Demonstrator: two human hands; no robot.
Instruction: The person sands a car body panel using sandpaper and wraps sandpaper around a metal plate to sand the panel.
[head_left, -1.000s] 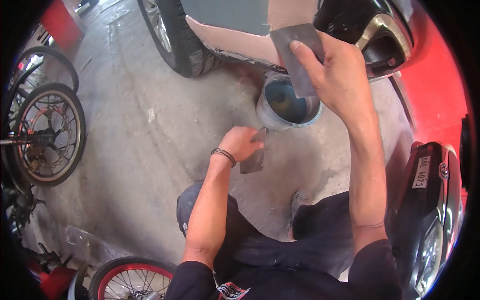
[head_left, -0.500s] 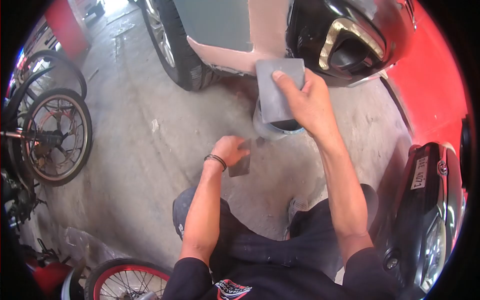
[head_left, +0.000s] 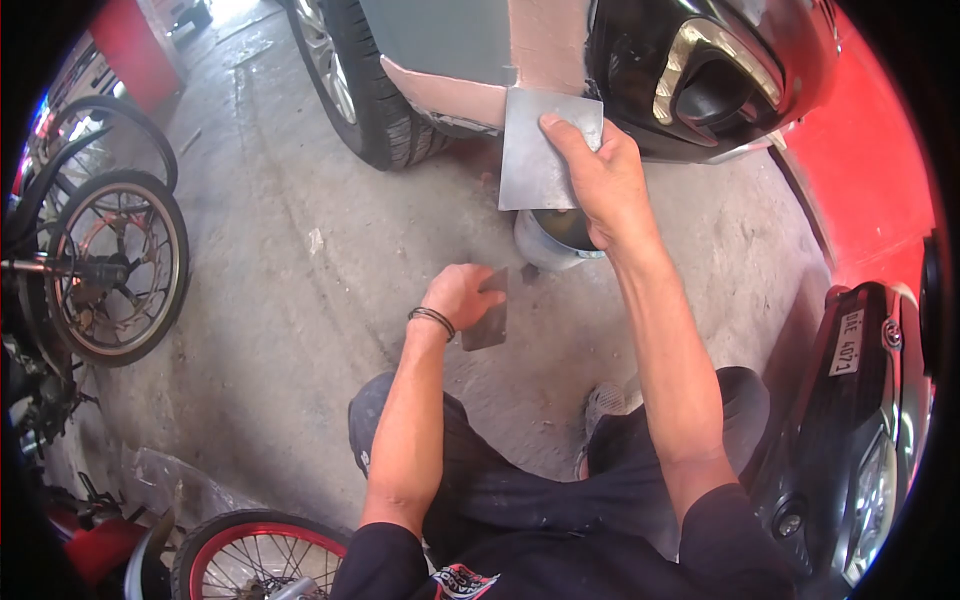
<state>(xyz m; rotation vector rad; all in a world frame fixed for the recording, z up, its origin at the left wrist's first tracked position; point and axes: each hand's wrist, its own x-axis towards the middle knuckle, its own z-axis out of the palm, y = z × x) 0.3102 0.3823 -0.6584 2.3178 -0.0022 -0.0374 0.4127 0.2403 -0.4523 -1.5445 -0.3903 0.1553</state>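
Observation:
My right hand grips a flat grey rectangular sheet, which looks like sandpaper, with the thumb on its face. The sheet is held in front of the lower edge of a car panel patched with pink filler. Behind and below the sheet stands a bucket with dark liquid, partly covered by the sheet and hand. Lower and to the left, my left hand is closed on a smaller dark rectangular sheet, also like sandpaper, hanging above the floor. Its fingers are partly hidden.
A car wheel and a black bumper with a lamp opening flank the panel. Motorcycle wheels stand at the left, a red-rimmed wheel at lower left. A dark bumper with a number plate is close on the right.
The grey sheet in my right hand has risen slightly in view and tilted, so its face now looks brighter. More of the bucket's opening shows. My left hand has barely shifted.

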